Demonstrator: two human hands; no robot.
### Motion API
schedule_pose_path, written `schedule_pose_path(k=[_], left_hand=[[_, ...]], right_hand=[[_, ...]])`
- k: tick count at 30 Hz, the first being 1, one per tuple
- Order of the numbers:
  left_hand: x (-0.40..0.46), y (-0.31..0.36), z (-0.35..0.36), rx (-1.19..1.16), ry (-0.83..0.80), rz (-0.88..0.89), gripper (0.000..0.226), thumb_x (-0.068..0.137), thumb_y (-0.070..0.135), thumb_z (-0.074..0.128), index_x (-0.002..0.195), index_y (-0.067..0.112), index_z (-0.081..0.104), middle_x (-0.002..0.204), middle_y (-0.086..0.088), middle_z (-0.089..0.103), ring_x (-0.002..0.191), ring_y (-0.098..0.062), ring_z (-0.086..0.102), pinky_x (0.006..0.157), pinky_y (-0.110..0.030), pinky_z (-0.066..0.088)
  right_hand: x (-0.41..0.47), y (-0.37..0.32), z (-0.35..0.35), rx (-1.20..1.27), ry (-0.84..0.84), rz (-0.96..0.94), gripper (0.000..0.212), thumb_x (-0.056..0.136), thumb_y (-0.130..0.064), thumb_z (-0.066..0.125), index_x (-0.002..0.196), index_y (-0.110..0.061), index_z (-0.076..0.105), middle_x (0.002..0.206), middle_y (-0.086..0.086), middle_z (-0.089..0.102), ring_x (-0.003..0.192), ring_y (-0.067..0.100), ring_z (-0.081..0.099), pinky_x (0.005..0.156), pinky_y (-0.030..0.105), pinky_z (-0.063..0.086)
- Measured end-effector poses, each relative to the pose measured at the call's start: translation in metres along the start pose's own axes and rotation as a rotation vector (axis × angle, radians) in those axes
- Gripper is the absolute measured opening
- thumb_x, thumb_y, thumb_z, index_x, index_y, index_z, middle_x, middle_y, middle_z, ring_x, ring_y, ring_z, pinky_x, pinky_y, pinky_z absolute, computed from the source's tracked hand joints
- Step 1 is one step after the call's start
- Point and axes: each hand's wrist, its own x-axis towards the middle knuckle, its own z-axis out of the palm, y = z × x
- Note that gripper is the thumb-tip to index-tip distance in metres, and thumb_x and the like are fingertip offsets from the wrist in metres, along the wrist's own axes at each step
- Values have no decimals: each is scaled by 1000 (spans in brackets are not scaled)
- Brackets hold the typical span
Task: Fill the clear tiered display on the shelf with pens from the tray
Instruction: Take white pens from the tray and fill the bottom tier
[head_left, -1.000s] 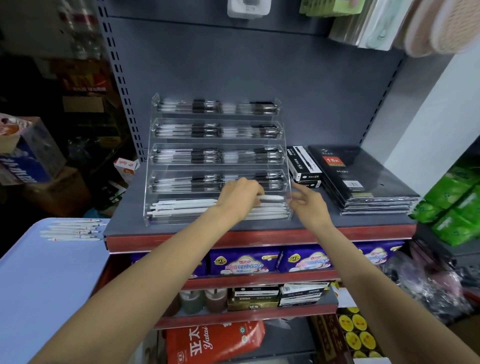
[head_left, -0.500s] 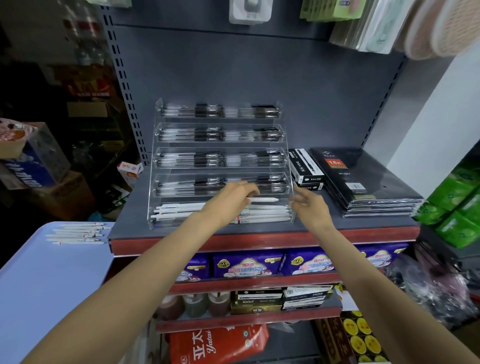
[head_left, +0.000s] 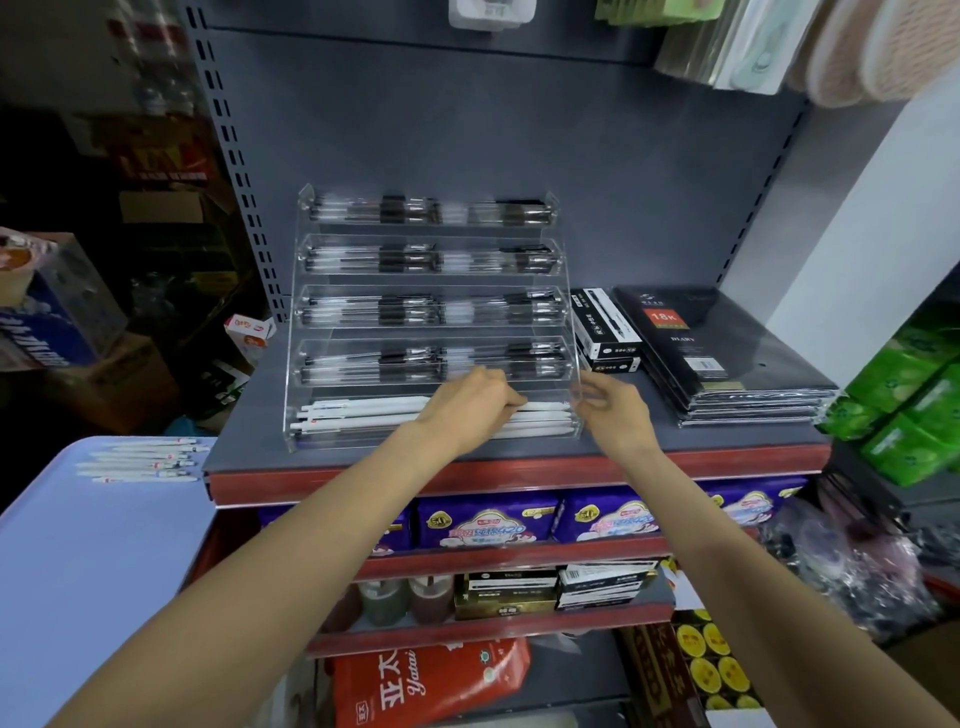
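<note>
The clear acrylic tiered display (head_left: 434, 317) on the grey shelf (head_left: 649, 441) has four upper tiers of black-grip pens. The left hand (head_left: 467, 410) presses white pens (head_left: 358, 413) into the bottom tier; the right hand (head_left: 613, 410), fingers relaxed, steadies its end. More white pens (head_left: 140, 460) remain on the pale blue tray (head_left: 78, 571), so filling is likely nearly done.

We stood before a dark grey back panel (head_left: 519, 130) flanked by slotted uprights (head_left: 228, 171). The grey shelf (head_left: 675, 447) had a red front edge; two more red-edged shelves (head_left: 519, 558) sat below it. A white wall (head_left: 841, 218) rose at right. Dim stacked cartons (head_left: 130, 332) filled the left side. Light fell evenly from above.
</note>
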Motion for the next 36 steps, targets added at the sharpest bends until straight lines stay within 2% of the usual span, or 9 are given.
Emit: schedule_pose_path(k=[3, 6, 8, 11, 16, 23, 27, 31, 36], left_hand=[[-1, 3, 1, 2, -31, 1, 33, 99, 31, 40, 126, 22, 58, 116, -5, 56, 112, -23, 49, 91, -40, 46], [-4, 2, -3, -26, -34, -6, 36, 99, 31, 40, 131, 19, 53, 122, -6, 54, 117, -24, 48, 95, -38, 44], [-8, -1, -10, -94, 18, -27, 37, 98, 30, 42, 133, 18, 50, 125, -5, 53, 119, -22, 48, 97, -36, 43], [-22, -13, -25, -215, 142, -71, 34, 97, 30, 47, 128, 19, 54, 118, -1, 56, 114, -19, 51, 95, -38, 45], [-69, -54, -54, -379, 345, -157, 22, 94, 26, 52, 112, 20, 63, 102, 2, 65, 89, -11, 59, 82, -25, 47], [-172, -168, -90, -344, 529, -431, 16, 92, 19, 56, 104, 16, 67, 93, 2, 68, 82, -13, 62, 72, -23, 44], [-231, -250, -90, -328, 458, -593, 14, 91, 15, 56, 99, 11, 67, 91, -7, 70, 83, -23, 63, 74, -32, 48], [-274, -328, -76, -307, 310, -672, 18, 91, 14, 53, 102, 11, 67, 104, -5, 69, 87, -22, 62, 80, -30, 46], [-302, -407, -43, -261, 54, -666, 30, 92, 10, 49, 119, 9, 60, 126, -11, 56, 115, -28, 53, 95, -34, 42]], right_hand=[[-1, -2, 0, -47, -8, -13, 37, 93, -8, 53, 130, -14, 53, 122, 6, 63, 108, 19, 61, 76, 22, 42], [-5, -7, 2, -137, 22, -43, 41, 92, -5, 52, 133, -11, 49, 129, 9, 57, 116, 21, 56, 88, 25, 43], [-8, -14, 4, -189, 105, -104, 44, 91, -2, 52, 135, -9, 47, 134, 11, 51, 123, 23, 50, 99, 26, 38], [-14, -33, 12, -197, 142, -213, 43, 90, -2, 51, 133, -11, 48, 134, 8, 47, 123, 20, 47, 96, 16, 32], [-24, -86, 51, -103, -17, -337, 35, 90, -4, 52, 124, -13, 56, 123, 5, 57, 97, 8, 54, 87, 15, 39], [-55, -179, 177, -61, -263, -479, 30, 88, -6, 53, 116, -15, 61, 115, 2, 63, 99, 12, 60, 91, 22, 43], [-77, -212, 271, -93, -397, -504, 30, 90, -7, 51, 118, -14, 60, 118, 7, 60, 101, 16, 60, 94, 31, 46], [-84, -219, 367, -218, -476, -453, 32, 90, -8, 51, 121, -12, 58, 122, 8, 58, 109, 22, 58, 95, 32, 45], [-74, -192, 454, -443, -541, -270, 37, 92, -8, 48, 128, -7, 53, 132, 14, 53, 115, 30, 54, 94, 36, 46]])
